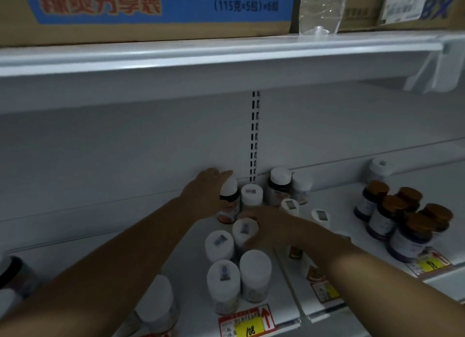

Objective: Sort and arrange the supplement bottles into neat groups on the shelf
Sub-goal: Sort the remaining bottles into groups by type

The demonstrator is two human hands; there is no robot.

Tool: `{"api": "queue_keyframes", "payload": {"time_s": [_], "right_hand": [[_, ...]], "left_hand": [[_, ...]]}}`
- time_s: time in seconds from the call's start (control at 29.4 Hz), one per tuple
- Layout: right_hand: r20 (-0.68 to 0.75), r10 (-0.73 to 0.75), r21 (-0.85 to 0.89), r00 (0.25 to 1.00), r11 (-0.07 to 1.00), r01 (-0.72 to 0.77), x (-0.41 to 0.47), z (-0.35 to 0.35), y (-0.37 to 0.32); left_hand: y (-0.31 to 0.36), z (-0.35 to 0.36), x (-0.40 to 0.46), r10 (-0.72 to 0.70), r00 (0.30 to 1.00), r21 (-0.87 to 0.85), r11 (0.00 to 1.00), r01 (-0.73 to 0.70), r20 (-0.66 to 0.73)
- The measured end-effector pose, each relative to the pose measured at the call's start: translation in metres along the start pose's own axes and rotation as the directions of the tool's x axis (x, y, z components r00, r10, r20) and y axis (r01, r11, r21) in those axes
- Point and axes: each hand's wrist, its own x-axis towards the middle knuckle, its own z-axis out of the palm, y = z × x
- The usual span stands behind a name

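Notably, at the far left, outside the left forearm, a white-capped jar [156,309] stood apart at the shelf's front edge. The left hand [203,190] reached to the back of the shelf [100,211], fingers extended and curved against the rear side of a dark bottle with a white cap [228,198]; it appeared cupped round the bottle, not fully closed, though the far fingers were hidden. Just right of that bottle stood a white bottle [251,195]. The right hand [269,229] lay partly closed on a white cap [245,229] in the middle cluster; how firm that hold was could not be told. Below both hands, three more white-capped bottles [239,279] stood packed toward the price tag [247,323]. Behind the right hand, two further bottles [279,185] sat against the back wall. Well to the right of the right arm, the brown-capped bottles [402,218] formed their own group.

Assessment: the step in hand seemed to be drawing the rear bottle into line. It should be slid upright, base flat, the right hand steadying the neighbours against toppling.
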Motion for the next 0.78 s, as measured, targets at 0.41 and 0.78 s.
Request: {"api": "queue_keyframes", "payload": {"time_s": [0.41, 0.78], "right_hand": [[-0.258, -0.061, -0.512, 0.964, 0.855, -0.083, 0.046, -0.044, 0.010], [-0.509, -0.157, 0.177, 0.846, 0.943, 0.282, 0.070, -0.052, -0.032]], "left_hand": [[0.000, 0.017, 0.003, -0.209, 0.968, -0.395, 0.908, 0.138, -0.143], [-0.063, -0.144, -0.114, -0.342, 0.888, -0.416, 0.888, 0.198, -0.307]]}}
